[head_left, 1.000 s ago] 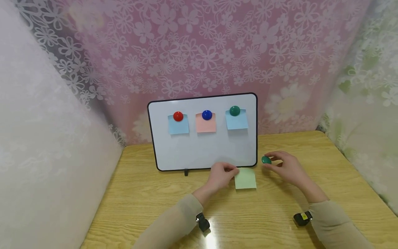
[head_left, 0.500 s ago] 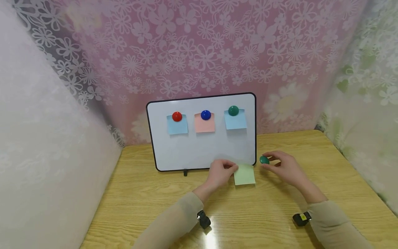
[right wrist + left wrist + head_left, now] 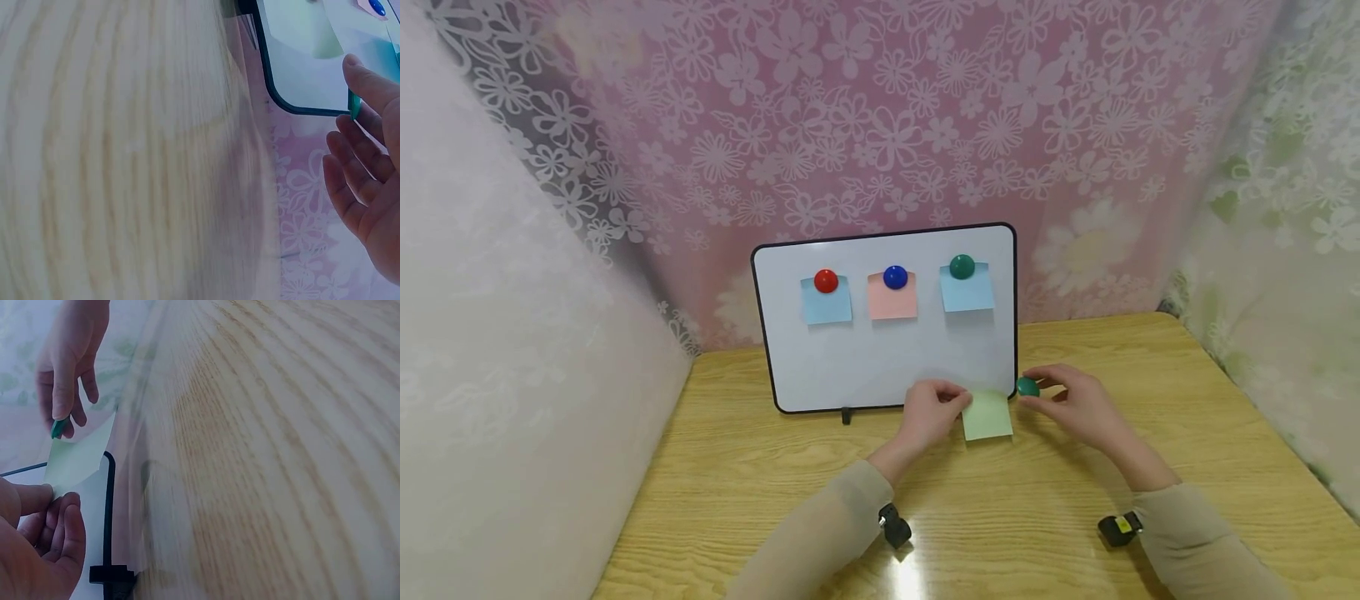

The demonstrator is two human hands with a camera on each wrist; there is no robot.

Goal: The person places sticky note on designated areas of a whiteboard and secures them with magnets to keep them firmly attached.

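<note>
My left hand (image 3: 927,412) pinches a pale green sticky note (image 3: 988,416) by its upper left corner, in front of the lower right part of a whiteboard (image 3: 850,367). Between thumb and fingertips my right hand (image 3: 1081,404) holds a round green magnet (image 3: 1027,387), close to the board's lower right corner. In the left wrist view the note (image 3: 78,456) stretches from my left thumb toward the magnet (image 3: 59,427). The right wrist view shows the magnet (image 3: 354,104) edge-on, the other fingers spread loosely below it.
On the board a red magnet (image 3: 826,281) and a second green magnet (image 3: 962,267) each hold a blue note, and a blue magnet (image 3: 895,277) holds a pink one. A black foot (image 3: 846,416) supports the board on the wooden table (image 3: 760,500). Floral cloth hangs behind.
The green note has risen a little, from over the table to overlapping the board's bottom edge. My right hand has brought the green magnet left, nearer to the note.
</note>
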